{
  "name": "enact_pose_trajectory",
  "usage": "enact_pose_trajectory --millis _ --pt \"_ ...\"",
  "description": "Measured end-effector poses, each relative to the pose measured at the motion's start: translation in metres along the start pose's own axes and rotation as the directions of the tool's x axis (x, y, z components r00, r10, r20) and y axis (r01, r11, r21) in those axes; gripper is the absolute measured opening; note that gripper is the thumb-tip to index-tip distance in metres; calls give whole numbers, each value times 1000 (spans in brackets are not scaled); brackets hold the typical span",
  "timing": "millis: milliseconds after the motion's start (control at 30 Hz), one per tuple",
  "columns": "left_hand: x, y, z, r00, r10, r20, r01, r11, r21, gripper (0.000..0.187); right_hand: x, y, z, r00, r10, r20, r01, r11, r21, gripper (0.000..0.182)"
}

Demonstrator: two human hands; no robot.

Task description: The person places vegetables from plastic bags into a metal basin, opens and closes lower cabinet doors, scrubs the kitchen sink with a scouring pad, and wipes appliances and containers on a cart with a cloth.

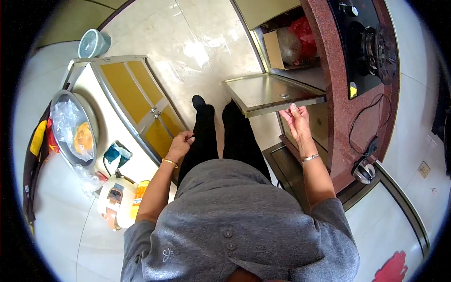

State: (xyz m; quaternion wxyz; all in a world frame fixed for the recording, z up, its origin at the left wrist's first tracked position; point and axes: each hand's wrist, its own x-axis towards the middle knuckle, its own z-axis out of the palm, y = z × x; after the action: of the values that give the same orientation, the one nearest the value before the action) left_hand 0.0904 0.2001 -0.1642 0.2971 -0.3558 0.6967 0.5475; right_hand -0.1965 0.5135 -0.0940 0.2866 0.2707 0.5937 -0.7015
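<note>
My right hand (298, 121) grips the edge of a cabinet door (275, 94), thumb on top and fingers beneath. The metal-framed door stands swung out from the counter on my right, with a small round fitting near its held edge. Behind it, the open cabinet holds a cardboard box (273, 50), a red plastic bag (303, 37) and a clear bag. My left hand (178, 146) hangs beside my left thigh, its fingers curled in; whether they hold anything cannot be made out. Close to it is a low cabinet with yellow door panels (152, 105).
A black gas stove (364, 51) sits on the red stone counter (340, 127), with a black cable (359, 120) along it. The low cabinet's top bears a metal basin (93, 127) with bags, a kettle-like appliance (115, 199) and a yellow container (139, 197). A pale bucket (91, 44) stands beyond.
</note>
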Motion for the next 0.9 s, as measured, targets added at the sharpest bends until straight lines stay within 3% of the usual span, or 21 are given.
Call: enact_pose_trajectory --millis 200,233,333,400,533,633,700,733,767,800,833,900 --pt "19 27 -23 998 -25 -65 30 997 69 26 6 1 -16 993 104 59 -105 994 15 19" --pt "37 16 -20 988 70 -137 -61 996 67 29 7 -2 -17 987 128 93 -131 991 20 18" --pt "77 66 -21 954 178 -243 -137 975 175 45 2 -8 -7 979 184 90 -190 980 58 25" --pt "106 117 -19 906 280 -319 -211 949 233 65 -1 -13 1 977 209 42 -212 975 74 29" --pt "164 242 -5 752 511 -416 -332 839 431 82 2 -5 13 986 129 -105 -140 984 -110 37" --pt "212 329 15 635 622 -458 -367 765 529 93 -2 -8 15 995 87 -52 -90 993 -72 31" --pt "238 384 32 577 660 -482 -343 730 590 96 0 -6 14 999 37 -32 -40 995 -92 32" --pt "247 409 39 498 726 -475 -365 672 644 97 -2 -7 15 999 35 -40 -39 994 -99 32" --pt "259 431 46 516 711 -477 -346 682 644 97 -5 -8 15 998 32 -50 -37 994 -106 32" --pt "288 443 53 464 753 -467 -422 651 631 90 -6 -8 16 998 27 -59 -34 993 -113 32" --pt "324 453 61 421 762 -492 -362 638 679 84 -8 -9 15 994 66 -87 -76 990 -116 34" --pt "352 474 72 461 637 -618 -632 724 275 74 -9 -7 13 980 140 -142 -157 980 -121 37"
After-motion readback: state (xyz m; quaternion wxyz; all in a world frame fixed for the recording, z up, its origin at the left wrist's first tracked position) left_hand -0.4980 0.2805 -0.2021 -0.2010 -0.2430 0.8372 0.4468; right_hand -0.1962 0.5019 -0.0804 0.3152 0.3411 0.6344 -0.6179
